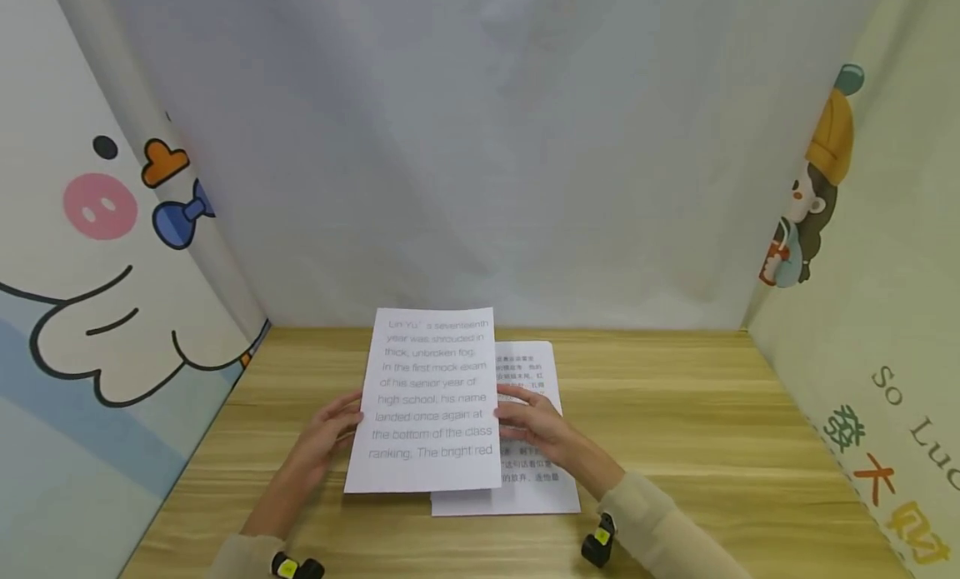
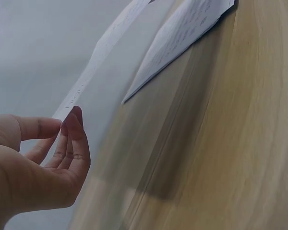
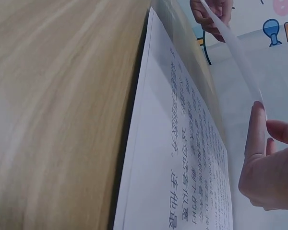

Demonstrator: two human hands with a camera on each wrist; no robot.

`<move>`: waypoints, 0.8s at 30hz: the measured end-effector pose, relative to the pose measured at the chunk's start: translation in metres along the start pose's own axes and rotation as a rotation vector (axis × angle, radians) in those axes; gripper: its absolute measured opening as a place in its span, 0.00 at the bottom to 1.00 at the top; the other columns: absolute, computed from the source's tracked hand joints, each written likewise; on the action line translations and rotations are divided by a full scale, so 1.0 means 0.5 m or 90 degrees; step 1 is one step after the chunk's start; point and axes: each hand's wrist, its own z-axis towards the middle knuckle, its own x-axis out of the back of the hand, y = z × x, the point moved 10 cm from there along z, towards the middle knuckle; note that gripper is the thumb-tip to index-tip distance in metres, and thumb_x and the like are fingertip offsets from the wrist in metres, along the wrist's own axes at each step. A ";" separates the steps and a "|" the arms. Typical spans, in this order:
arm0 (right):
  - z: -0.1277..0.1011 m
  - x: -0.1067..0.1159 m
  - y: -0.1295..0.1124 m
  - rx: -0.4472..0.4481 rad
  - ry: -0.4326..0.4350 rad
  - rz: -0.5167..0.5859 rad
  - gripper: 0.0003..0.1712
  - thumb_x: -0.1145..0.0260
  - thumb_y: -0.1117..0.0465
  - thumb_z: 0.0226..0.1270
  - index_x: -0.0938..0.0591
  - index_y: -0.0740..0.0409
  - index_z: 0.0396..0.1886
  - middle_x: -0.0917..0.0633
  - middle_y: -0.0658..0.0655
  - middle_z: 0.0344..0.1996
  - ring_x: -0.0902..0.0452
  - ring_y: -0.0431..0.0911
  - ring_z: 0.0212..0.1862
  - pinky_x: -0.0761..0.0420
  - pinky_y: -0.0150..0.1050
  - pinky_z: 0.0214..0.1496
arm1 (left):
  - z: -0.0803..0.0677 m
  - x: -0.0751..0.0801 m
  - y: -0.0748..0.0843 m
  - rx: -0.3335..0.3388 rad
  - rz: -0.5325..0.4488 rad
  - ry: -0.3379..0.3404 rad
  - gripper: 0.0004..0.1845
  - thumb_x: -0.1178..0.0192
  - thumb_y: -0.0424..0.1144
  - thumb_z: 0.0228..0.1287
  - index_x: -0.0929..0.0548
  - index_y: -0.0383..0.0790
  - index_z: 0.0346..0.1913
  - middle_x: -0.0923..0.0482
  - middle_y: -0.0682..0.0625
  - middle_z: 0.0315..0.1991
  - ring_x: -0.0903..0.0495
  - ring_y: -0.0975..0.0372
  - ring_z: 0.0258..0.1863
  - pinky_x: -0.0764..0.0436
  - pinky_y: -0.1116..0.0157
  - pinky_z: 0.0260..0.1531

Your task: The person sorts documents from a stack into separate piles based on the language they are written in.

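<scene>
A white sheet printed in English [image 1: 431, 400] is held tilted up above the wooden table [image 1: 675, 429]. My left hand [image 1: 343, 419] pinches its left edge and my right hand [image 1: 512, 411] pinches its right edge. In the left wrist view, the left hand's thumb and fingers [image 2: 73, 125] close on the raised sheet's edge [image 2: 103, 48]. In the right wrist view, the right hand's fingers [image 3: 257, 125] lie along the sheet's curved edge [image 3: 233, 45]. A second sheet with Chinese text [image 1: 536, 479] [image 3: 187, 158] lies flat on the table, partly under the raised sheet.
A white cloth backdrop [image 1: 480, 146] closes the far side. Cartoon-printed panels stand at the left [image 1: 97, 254] and the right [image 1: 862, 312]. Black wrist cameras [image 1: 598, 544] sit on both sleeves. Bare wood shows left and right of the papers.
</scene>
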 end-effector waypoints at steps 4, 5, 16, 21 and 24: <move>0.008 -0.025 0.009 -0.004 -0.008 -0.007 0.35 0.35 0.68 0.69 0.33 0.65 0.75 0.11 0.53 0.47 0.14 0.42 0.44 0.12 0.35 0.49 | -0.001 0.026 -0.007 0.007 0.003 0.010 0.31 0.46 0.35 0.77 0.39 0.37 0.79 0.19 0.64 0.46 0.20 0.69 0.44 0.19 0.72 0.46; 0.010 -0.031 0.011 -0.005 -0.008 -0.008 0.35 0.35 0.68 0.69 0.32 0.65 0.74 0.11 0.54 0.47 0.13 0.42 0.44 0.12 0.36 0.49 | -0.003 0.032 -0.009 0.010 0.005 0.014 0.31 0.46 0.35 0.76 0.39 0.37 0.79 0.20 0.64 0.46 0.20 0.69 0.44 0.19 0.71 0.47; 0.037 -0.099 0.014 -0.007 -0.033 -0.020 0.34 0.35 0.67 0.70 0.31 0.63 0.74 0.17 0.65 0.60 0.14 0.44 0.49 0.13 0.40 0.56 | -0.004 0.101 -0.025 0.044 -0.034 0.067 0.31 0.45 0.36 0.76 0.38 0.41 0.79 0.18 0.68 0.41 0.20 0.71 0.42 0.19 0.73 0.44; 0.052 -0.130 0.017 -0.014 -0.037 -0.010 0.33 0.35 0.67 0.70 0.31 0.64 0.74 0.17 0.66 0.60 0.14 0.45 0.49 0.13 0.43 0.59 | 0.000 0.131 -0.029 0.055 -0.041 0.080 0.31 0.45 0.36 0.77 0.38 0.41 0.79 0.18 0.70 0.39 0.20 0.72 0.42 0.19 0.74 0.44; 0.061 -0.146 0.022 -0.019 -0.035 -0.002 0.33 0.35 0.69 0.69 0.30 0.65 0.73 0.16 0.67 0.58 0.14 0.46 0.48 0.13 0.44 0.58 | 0.003 0.149 -0.035 0.061 -0.053 0.090 0.31 0.45 0.36 0.76 0.37 0.42 0.78 0.17 0.71 0.37 0.19 0.73 0.41 0.19 0.74 0.42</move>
